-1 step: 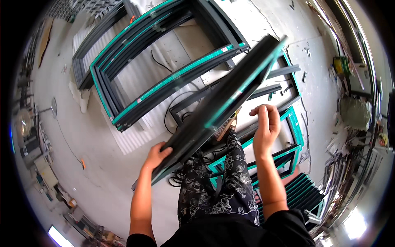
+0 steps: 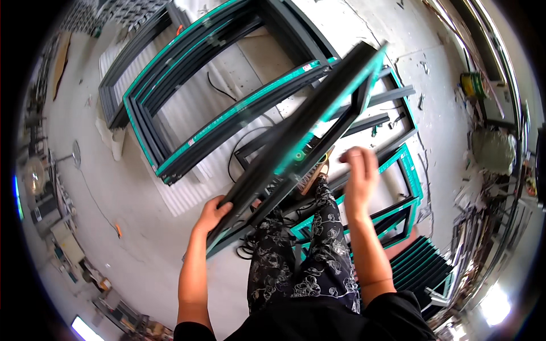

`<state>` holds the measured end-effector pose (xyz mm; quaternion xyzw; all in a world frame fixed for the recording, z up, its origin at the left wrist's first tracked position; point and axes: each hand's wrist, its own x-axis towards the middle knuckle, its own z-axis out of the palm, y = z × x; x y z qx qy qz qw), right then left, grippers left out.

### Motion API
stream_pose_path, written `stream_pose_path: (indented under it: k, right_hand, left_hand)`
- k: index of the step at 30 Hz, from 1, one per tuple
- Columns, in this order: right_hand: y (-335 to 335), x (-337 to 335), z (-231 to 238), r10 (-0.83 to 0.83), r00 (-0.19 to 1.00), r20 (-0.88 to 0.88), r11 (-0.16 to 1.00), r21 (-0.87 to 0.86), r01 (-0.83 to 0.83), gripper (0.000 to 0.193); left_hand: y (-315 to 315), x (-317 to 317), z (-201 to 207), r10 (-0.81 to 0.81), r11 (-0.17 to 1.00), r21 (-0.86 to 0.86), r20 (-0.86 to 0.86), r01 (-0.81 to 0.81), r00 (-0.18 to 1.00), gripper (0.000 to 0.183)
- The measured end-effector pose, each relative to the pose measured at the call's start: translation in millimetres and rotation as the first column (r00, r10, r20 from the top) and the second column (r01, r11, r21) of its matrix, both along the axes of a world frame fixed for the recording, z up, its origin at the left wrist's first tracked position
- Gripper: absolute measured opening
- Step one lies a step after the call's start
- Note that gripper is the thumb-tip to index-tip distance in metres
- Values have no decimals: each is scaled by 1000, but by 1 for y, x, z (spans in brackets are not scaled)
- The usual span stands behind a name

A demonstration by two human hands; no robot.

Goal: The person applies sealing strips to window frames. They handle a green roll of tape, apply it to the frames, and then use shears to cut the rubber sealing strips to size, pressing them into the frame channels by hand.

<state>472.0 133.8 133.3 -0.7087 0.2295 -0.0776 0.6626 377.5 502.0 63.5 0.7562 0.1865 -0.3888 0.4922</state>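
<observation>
A dark window frame [image 2: 297,124] with a green strip along its edge stands tilted on its side in front of me, running from lower left to upper right. My left hand [image 2: 210,215] is closed on its near left part, thumb over the dark bar. To the right of the frame, my right hand [image 2: 363,173] hangs apart from it, fingers loosely bent, slightly blurred and holding nothing. Through the frame's opening show a brush-like thing [image 2: 310,181] and dark cables, partly hidden.
Several dark frames with green strips [image 2: 244,109] lie stacked at the far left on white sheeting [image 2: 176,196]. More green-edged frames [image 2: 414,182] lie at right, near dark slatted pieces [image 2: 418,267]. Cables and scraps are on the floor; long profiles [image 2: 463,244] line the right side.
The held frame has turned, so more of its opening shows, and its far end has shifted slightly left. My right hand has moved a little left. My left hand keeps its grip.
</observation>
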Motion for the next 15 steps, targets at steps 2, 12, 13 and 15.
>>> stream_pose_path:
  k: [2,12,13,15]
  right_hand:
    - [16,-26,-65,238,944,-229,966,157,-205,23]
    - [169,-3,-149,19,994,-108,481,872,86,45]
    - [172,-3,-148,27,993,-115,518,851,84,43]
    - [172,0,-153,59,984,-166,489,865,117,39]
  left_hand:
    - [16,19,-13,36,999,22,-36,-35,999,49]
    - [37,73,-50,75,982,-163,-154,-100,985,99]
    - [31,77,-47,65,987,-135,-150,-86,986,99]
    - [21,80,-43,105,990,-73,-151,-117,983,100]
